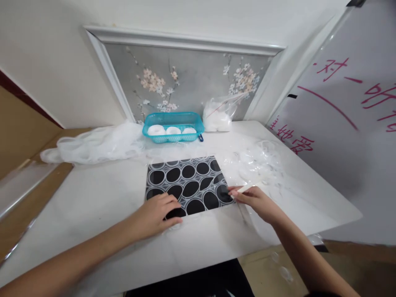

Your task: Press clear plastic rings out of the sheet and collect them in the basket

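A black sheet (191, 188) patterned with rows of white-edged ovals lies flat on the white table (198, 247). My left hand (161, 214) rests on its lower left part, palm down with the fingers spread. At the sheet's lower right corner, my right hand (252, 199) pinches a thin white stick-like tool (250, 184), whose lower end is by the sheet. The far end of the tool points up and to the right, over clear plastic scraps.
A teal basket (173, 119) holding white rings stands at the back, beside a clear bag (218, 117) of white items. White mesh material (99, 144) lies at back left, clear scraps (262, 161) at right. A whiteboard (349, 165) borders the right side.
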`<control>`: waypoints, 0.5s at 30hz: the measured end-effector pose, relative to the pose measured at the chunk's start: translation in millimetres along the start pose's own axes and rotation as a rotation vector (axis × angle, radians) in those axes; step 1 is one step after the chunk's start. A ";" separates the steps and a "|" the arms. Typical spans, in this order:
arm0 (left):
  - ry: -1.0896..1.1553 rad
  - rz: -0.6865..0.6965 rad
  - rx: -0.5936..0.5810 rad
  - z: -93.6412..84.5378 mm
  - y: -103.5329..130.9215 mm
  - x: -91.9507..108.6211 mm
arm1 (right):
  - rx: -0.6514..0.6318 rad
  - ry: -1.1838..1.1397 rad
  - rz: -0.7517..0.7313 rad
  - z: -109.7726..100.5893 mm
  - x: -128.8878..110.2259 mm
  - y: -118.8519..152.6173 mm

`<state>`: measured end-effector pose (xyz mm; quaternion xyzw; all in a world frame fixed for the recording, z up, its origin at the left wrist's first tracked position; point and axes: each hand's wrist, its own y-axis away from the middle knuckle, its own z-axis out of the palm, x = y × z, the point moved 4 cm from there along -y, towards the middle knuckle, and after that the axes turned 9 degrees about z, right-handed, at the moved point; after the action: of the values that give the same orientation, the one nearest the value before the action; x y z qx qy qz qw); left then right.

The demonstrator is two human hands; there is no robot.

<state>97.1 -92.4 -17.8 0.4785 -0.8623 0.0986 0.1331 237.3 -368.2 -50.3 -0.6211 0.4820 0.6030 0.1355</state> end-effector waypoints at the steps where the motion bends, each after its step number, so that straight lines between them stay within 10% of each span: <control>1: -0.010 0.011 -0.011 2.2 1.3 5.5 | -0.022 0.017 0.008 0.8 -0.6 4.1; 9: -0.138 0.013 0.057 2.6 9.4 6.1 | 0.091 0.202 -0.086 12.4 -18.9 3.5; 15: -0.418 -0.093 0.153 16.8 34.0 -23.8 | -0.094 0.167 -0.411 112.4 -81.8 -60.2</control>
<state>77.9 -60.6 -42.8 0.5365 -0.8381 0.0562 -0.0808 229.3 -218.4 -29.7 -0.7596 0.3262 0.5310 0.1861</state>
